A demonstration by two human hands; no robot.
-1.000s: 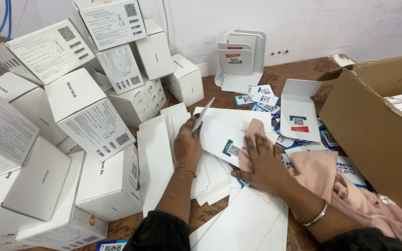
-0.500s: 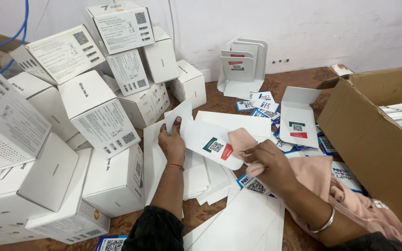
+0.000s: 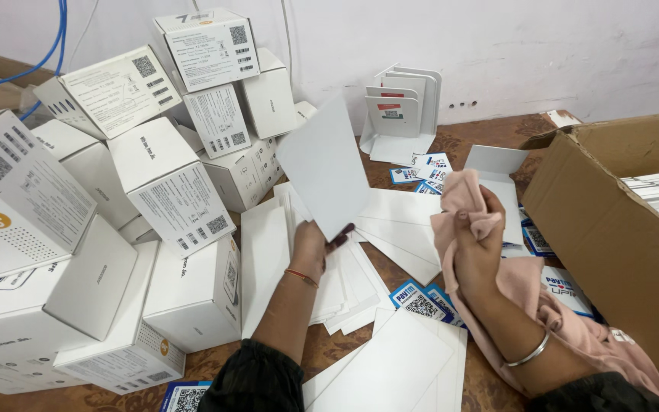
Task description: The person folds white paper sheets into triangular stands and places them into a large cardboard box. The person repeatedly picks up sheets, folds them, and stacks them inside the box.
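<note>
1. Two hands are working over a cluttered surface (image 3: 490,133), and I am judging the risks from where they are sitting now. My left hand (image 3: 310,252) is pinching a white card (image 3: 328,172) by its lower corner, holding it upright and tilted above the loose sheets (image 3: 322,267). My right hand (image 3: 478,244) is clenching a pink cloth (image 3: 459,202), bunched in the fist just beside the card.

2. I am holding the card only at one corner, so the grip is looking thin; pressure from the cloth against the face could be twisting it out of the fingers or bending it.

3. The boxes (image 3: 162,183) are leaning in an uneven pile to the left, some tilted on others. I am thinking an elbow nudge could be sending the top ones down onto the sheets.

4. The cloth is trailing down along my right forearm toward the carton (image 3: 612,221), so its loose end could be dragging the printed stickers (image 3: 421,301) off their places.

5. The sheets under my left wrist are overlapping loosely and could be sliding if I am leaning on them.

6. As for the card itself: it is showing a plain white face, flat, rectangular, stiff enough to be standing unsupported, with no marks I can make out on this side. It is hanging in the air near the pile, touching nothing but my fingers.
</note>
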